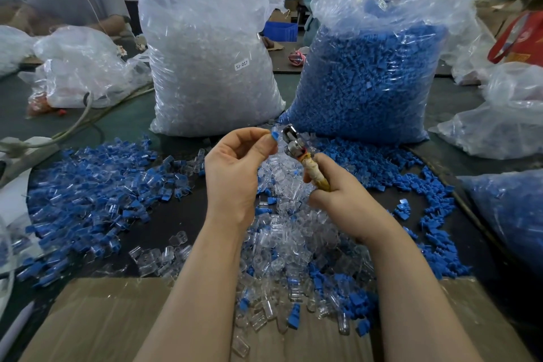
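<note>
The step in hand looks like pressing a blue plug (pixel 275 135) home with a metal-headed tool (pixel 294 142). The left hand (pixel 235 173) pinches the plug between thumb and fingertips, its other fingers curled. The right hand (pixel 340 197) grips the tool's wrapped handle, with the head pointing up and left.

To do this well, the person should keep the plug square to the tool's head. The pinch should sit low on the plug so no fingertip lies between the two. The push should run straight along the plug's axis, since a slanted push could let so small a piece slip out. Whether a clear shell already sits on the plug cannot be told.

The plug is raised above the table, at the left fingertips and just beside the tool's head, near touching it. It is up and left of the right hand. Below both hands lies a heap of clear shells (pixel 289 232). Loose blue pieces (pixel 382 161) spread to the right, and joined parts (pixel 88 185) are heaped to the left. Behind stand a clear bag (pixel 205 67) and a blue bag (pixel 367 82).
</note>
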Tool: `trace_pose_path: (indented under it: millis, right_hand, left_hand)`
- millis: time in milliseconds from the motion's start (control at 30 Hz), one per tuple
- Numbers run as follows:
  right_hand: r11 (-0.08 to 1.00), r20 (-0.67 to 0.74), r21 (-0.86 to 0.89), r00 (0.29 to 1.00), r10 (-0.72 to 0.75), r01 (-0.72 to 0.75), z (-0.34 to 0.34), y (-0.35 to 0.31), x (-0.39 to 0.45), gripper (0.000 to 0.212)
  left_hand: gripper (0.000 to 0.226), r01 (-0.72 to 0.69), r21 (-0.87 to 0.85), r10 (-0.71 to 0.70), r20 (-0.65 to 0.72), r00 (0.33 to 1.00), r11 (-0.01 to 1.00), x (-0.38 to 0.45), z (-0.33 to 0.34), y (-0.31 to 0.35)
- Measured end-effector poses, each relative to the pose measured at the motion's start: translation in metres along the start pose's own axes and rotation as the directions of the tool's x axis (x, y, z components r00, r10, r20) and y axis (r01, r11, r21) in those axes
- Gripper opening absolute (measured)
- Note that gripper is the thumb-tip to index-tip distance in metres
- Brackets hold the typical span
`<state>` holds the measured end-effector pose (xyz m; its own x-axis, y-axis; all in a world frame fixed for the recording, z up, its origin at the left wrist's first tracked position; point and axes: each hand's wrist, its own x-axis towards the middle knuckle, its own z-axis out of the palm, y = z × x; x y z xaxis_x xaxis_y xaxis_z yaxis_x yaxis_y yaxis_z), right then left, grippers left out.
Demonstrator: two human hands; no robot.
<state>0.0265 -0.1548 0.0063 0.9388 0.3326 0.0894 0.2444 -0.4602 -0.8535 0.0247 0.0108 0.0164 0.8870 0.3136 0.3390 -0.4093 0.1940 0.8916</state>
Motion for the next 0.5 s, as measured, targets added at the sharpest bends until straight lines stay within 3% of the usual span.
trace_pose_path:
  millis: [500]
  right_hand:
    - [1.000, 0.032, 0.009, 0.999, -0.013, 0.013, -0.0010, -0.0039, -0.0019, 0.026]
  left_hand:
    - [0.009, 0.021, 0.005, -0.021, 0.044, 0.999, 1.000, 0.0009, -0.0047, -0.0012]
